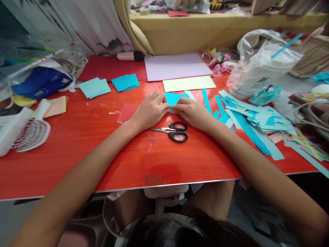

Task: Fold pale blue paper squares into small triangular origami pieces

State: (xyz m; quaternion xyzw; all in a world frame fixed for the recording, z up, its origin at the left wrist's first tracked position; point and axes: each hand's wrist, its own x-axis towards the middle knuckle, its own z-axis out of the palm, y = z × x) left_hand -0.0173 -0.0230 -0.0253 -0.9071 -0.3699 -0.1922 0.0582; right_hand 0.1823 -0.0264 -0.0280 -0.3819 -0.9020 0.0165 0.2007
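The person sits at a glossy red table (77, 144), both bare forearms stretched across it, and the two hands meet in the middle of the tabletop. The left hand (150, 111) and the right hand (191, 111) lie knuckles up, fingers bent down, with their fingertips nearly touching at the near edge of a small blue paper (173, 98). The paper lies flat on the table, and its far part shows between and beyond the two hands. From where I stand the fingertips are on the paper, but I cannot tell whether they pinch its edge or only press it down, since the knuckles hide the grip. Under the heel of the left hand lies a red paper piece (127, 111). A pair of black-handled scissors (174, 131) lies just in front of the hands, untouched, blades pointing to the person's left. Beyond the hands lie a pale yellow sheet (189, 83) and a lavender sheet (177, 66), and two stacks of blue squares (95, 87) sit to the left of them. To the right, a heap of blue strips (244, 120) spreads over the table beside a clear plastic bag (262, 65).
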